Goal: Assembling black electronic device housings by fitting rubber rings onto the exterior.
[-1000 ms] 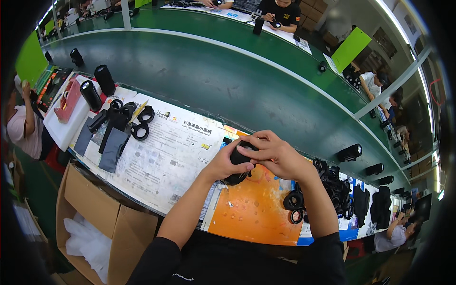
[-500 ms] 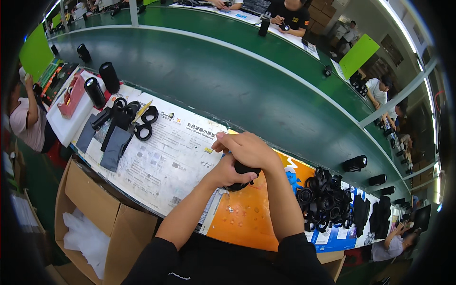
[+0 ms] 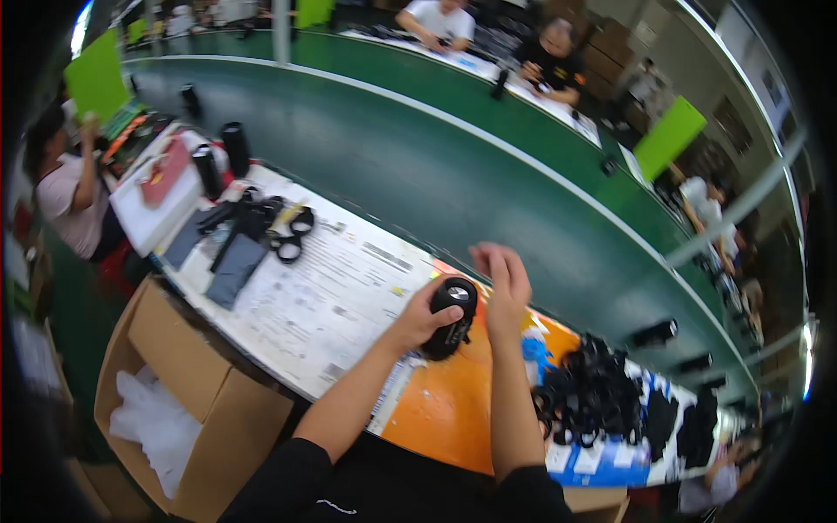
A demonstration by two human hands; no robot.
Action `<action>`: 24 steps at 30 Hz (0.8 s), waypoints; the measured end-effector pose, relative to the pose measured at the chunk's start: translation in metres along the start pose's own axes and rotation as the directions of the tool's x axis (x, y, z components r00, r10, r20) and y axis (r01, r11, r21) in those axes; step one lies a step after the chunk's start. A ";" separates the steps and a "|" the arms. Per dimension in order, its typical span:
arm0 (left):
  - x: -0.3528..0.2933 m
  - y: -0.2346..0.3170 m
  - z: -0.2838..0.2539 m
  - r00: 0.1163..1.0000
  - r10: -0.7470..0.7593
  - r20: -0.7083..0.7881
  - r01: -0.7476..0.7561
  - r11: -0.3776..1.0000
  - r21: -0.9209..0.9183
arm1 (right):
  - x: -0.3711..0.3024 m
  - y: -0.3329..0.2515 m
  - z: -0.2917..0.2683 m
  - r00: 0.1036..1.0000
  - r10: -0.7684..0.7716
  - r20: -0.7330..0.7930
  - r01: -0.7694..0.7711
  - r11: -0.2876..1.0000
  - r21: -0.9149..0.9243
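Observation:
My left hand is closed around a black cylindrical portable speaker, its thumb lying across the front. The speaker stands tilted above the orange part of the worktop, its round silver-centred end facing up. Just to the right, my right hand is raised apart from the speaker, fingers loosely bent and somewhat blurred, with nothing visible in them. A big heap of black ring-shaped parts lies on the bench to the right. More black rings and dark grey flat pieces are on the white board at the left.
Beyond the bench runs a green conveyor belt carrying several black cylinders. Two more dark cylinders stand at the far left beside a red holder. An open carton with white foam sits lower left. Other people work around the line.
My right hand has come off the speaker's top and moved right. The speaker, still in my left hand, now shows its silver-centred end. The whole view has shifted slightly.

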State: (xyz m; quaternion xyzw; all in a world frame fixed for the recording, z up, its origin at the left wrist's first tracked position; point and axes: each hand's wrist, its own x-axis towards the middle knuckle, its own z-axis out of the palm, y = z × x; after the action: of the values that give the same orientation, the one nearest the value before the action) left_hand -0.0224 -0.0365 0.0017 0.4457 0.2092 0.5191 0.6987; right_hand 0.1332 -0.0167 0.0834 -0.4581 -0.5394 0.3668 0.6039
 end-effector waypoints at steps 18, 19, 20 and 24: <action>-0.020 0.140 -0.192 0.401 0.846 -0.351 -0.072 0.411 0.909 | 0.115 0.055 -0.056 0.952 -0.306 0.027 0.221 0.621 -0.752; -0.020 0.167 -0.210 0.307 0.880 -0.363 0.059 0.363 0.930 | 0.128 0.052 -0.064 0.951 -0.301 0.077 0.218 0.472 -0.854; -0.017 0.195 -0.227 0.223 0.951 -0.215 0.173 0.178 0.969 | 0.137 0.058 -0.073 0.961 -0.255 0.106 0.214 0.445 -0.870; -0.010 0.284 -0.303 0.362 0.880 -0.307 0.557 0.060 0.828 | 0.150 0.059 -0.071 0.993 -0.037 0.109 0.115 0.375 -0.920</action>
State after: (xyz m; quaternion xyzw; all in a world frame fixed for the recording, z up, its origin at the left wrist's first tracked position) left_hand -0.4078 0.0955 0.0826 0.4369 0.7510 0.4705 -0.1545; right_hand 0.2288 0.1315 0.0750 -0.6783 -0.6934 -0.0085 0.2429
